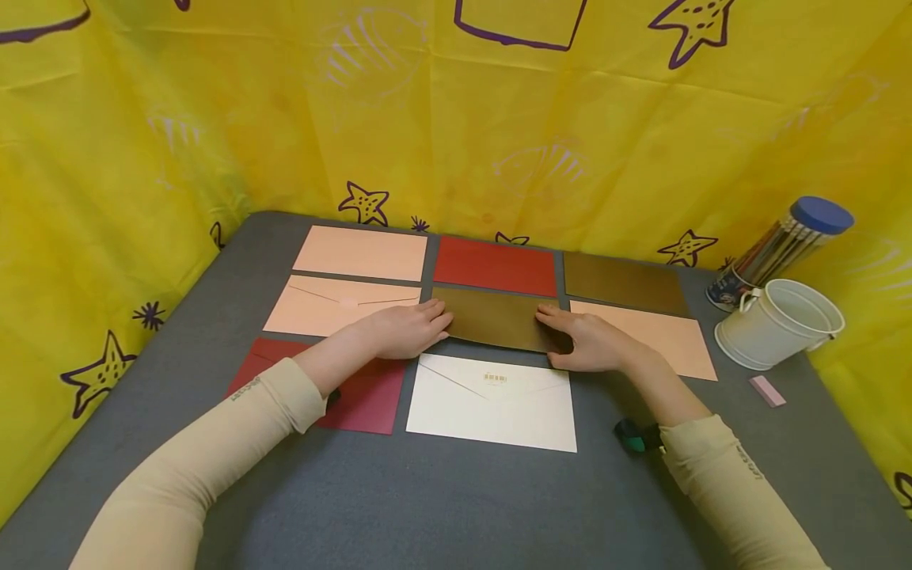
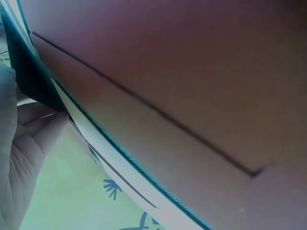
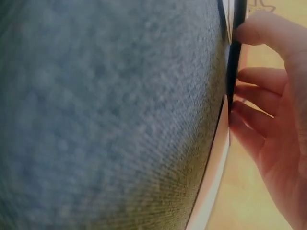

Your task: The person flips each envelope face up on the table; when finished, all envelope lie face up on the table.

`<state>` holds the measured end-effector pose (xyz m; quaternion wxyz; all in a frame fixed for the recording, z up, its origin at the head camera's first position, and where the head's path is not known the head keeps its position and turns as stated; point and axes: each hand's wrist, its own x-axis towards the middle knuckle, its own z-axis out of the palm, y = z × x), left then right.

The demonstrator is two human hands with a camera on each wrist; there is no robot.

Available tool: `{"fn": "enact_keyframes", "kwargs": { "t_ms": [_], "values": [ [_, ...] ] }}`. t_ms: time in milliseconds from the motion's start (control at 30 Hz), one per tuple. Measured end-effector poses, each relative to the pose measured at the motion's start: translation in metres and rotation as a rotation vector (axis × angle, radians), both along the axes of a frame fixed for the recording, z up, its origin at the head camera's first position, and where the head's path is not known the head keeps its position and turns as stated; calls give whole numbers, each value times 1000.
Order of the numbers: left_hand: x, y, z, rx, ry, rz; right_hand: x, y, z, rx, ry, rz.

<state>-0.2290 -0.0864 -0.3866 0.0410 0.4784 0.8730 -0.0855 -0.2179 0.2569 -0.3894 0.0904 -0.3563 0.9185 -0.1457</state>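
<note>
In the head view a brown envelope [image 1: 492,317] lies in the middle of rows of envelopes, its near edge slightly raised over a thin shadow. My left hand [image 1: 409,327] holds it by the left end, fingertips at the edge. At the opposite end my right hand [image 1: 594,340] grips it, thumb at the near corner and fingers spread on top toward the far edge. The left wrist view shows the left fingers [image 2: 43,127] against the dark envelope, with a peach envelope [image 2: 192,76] close below the camera. Thumb and fingers [image 3: 256,86] meet the envelope's edge in the right wrist view.
Around it lie a red envelope [image 1: 495,265], a white envelope [image 1: 492,408], a dark red envelope [image 1: 363,400], another brown envelope [image 1: 623,281] and several peach ones. At right stand a white bucket [image 1: 773,328], a pencil tub [image 1: 777,249] and a pink eraser [image 1: 767,391].
</note>
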Motion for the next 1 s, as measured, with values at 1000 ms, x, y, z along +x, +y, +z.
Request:
{"fn": "enact_keyframes", "kwargs": {
  "t_ms": [1000],
  "values": [
    [-5, -19, 14, 1051, -577, 395, -2, -11, 8, -1022, -304, -618]
  ]
}}
